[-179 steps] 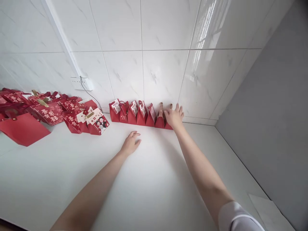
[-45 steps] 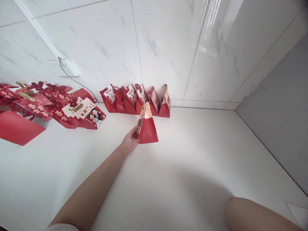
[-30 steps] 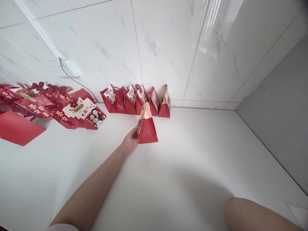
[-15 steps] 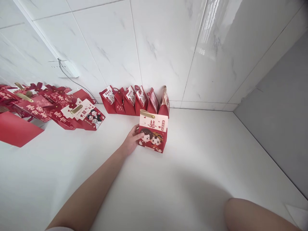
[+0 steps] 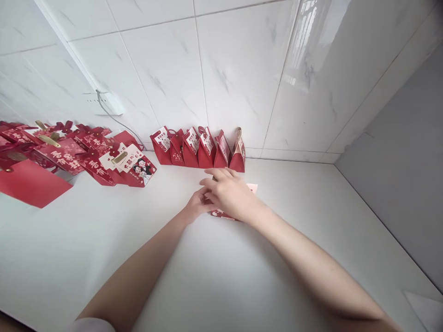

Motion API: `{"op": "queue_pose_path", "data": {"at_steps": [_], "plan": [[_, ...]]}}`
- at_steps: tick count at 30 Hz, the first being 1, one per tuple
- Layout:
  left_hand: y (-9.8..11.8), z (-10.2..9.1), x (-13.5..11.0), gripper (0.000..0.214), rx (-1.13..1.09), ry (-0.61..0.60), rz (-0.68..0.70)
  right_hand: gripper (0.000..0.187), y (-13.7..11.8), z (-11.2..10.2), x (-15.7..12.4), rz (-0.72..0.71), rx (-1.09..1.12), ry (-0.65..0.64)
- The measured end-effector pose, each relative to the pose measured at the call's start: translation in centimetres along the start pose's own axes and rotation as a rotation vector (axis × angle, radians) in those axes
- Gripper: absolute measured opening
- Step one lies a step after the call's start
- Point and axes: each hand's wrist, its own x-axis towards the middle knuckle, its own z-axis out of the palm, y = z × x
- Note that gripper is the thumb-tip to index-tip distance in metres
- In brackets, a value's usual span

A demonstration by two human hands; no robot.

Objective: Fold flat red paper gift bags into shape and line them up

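Note:
A red and pale pink paper gift box (image 5: 223, 215) stands on the white surface, mostly covered by my right hand; its lower edge and a pale upper corner show. My left hand (image 5: 196, 206) grips its left side, fingers curled round it. In front of the box and across its upper part, my right hand (image 5: 231, 190) reaches with fingers spread and pointing left. Whether those fingers touch the box or its strap cannot be made out. Just behind, a row of similar red gift boxes (image 5: 206, 154) stands along the wall.
On the left, a cluster of red gift boxes (image 5: 62, 157) crowds the white table (image 5: 166, 276). A grey cable (image 5: 110, 112) runs down from a wall socket strip (image 5: 112, 103). A tiled wall (image 5: 166, 60) bounds the back, a grey panel (image 5: 404, 138) the right.
My right hand has come in from the lower right and now covers most of the gift box. My left hand keeps its hold on the box's side. The view has shifted slightly.

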Motion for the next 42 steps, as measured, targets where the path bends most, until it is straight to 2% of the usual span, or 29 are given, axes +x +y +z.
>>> {"op": "queue_pose_path", "data": {"at_steps": [2,4,9,12,18,25,30,38,42], "plan": [[-0.2,-0.2,0.0,0.053,0.030,-0.086,0.102,0.025,1.5,0.4,0.7,0.028,-0.008,0.001],[-0.5,-0.3,0.1,0.050,0.085,-0.131,0.155,0.027,2.8,-0.4,0.4,0.029,0.020,0.031],[-0.6,-0.2,0.2,0.061,0.146,-0.213,0.132,0.019,4.3,-4.0,-1.2,0.026,0.079,0.097],[-0.4,-0.2,0.1,0.065,0.154,-0.231,0.084,0.017,4.8,-5.2,-1.7,0.081,0.078,0.046],[-0.4,-0.4,0.3,0.066,0.194,-0.232,0.060,0.008,5.5,-5.8,-2.0,0.172,0.101,-0.121],[-0.7,-0.4,0.4,0.062,0.182,-0.224,0.069,0.004,6.1,-7.0,-2.7,0.256,0.050,-0.135],[-0.4,-0.1,0.2,0.062,0.177,-0.232,0.060,0.009,6.0,-6.8,-2.7,0.298,0.002,-0.160],[-0.5,-0.1,0.3,0.069,0.188,-0.230,0.060,0.014,5.3,-5.0,-1.6,0.116,0.083,-0.136],[-0.7,-0.2,0.4,0.069,0.193,-0.229,0.069,0.017,5.3,-5.0,-1.7,0.104,0.094,-0.136]]}}
